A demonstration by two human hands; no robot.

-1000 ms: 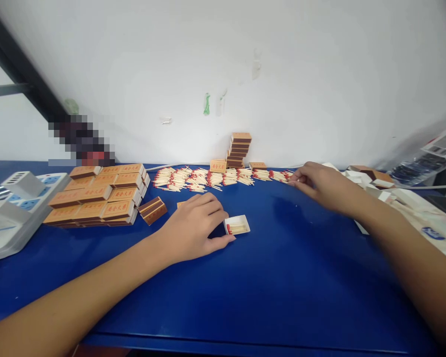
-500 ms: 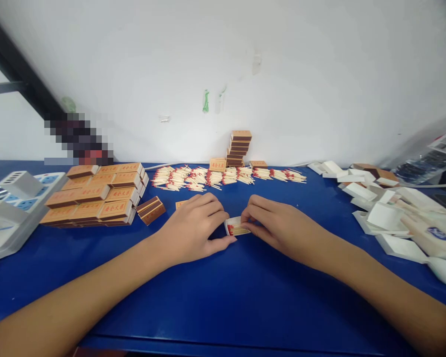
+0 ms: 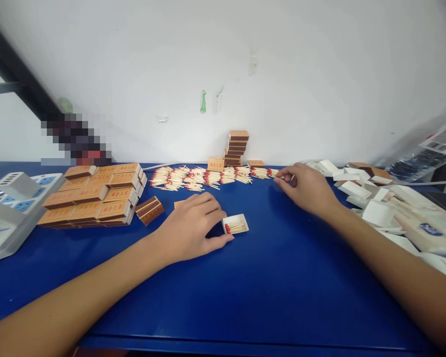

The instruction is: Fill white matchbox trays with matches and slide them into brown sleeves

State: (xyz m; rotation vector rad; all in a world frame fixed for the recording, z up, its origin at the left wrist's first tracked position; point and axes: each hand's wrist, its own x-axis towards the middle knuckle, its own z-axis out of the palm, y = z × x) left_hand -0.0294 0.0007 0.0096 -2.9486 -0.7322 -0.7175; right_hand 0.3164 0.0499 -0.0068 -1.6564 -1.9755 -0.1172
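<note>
A white matchbox tray (image 3: 241, 220) lies on the blue table with several red-tipped matches (image 3: 236, 227) inside, heads toward the left. My left hand (image 3: 196, 225) rests on the table and steadies the tray's left end between thumb and forefinger. Farther back and to the right, my right hand (image 3: 305, 187) has its fingertips closed on matches at the right end of a long row of loose matches (image 3: 195, 177). The fingers partly cover those matches. A closed matchbox behind my left hand is mostly hidden.
Stacked matchboxes (image 3: 92, 193) stand at the left, near a power strip (image 3: 40, 191). One matchbox (image 3: 149, 210) lies tilted beside them. Behind the matches rises a matchbox tower (image 3: 237, 148). White trays (image 3: 357, 188) and a tissue pack (image 3: 427, 218) crowd the right side.
My right hand has left the tray and moved back and right to the loose matches. My left hand stays at the tray, whose matches now show fully.
</note>
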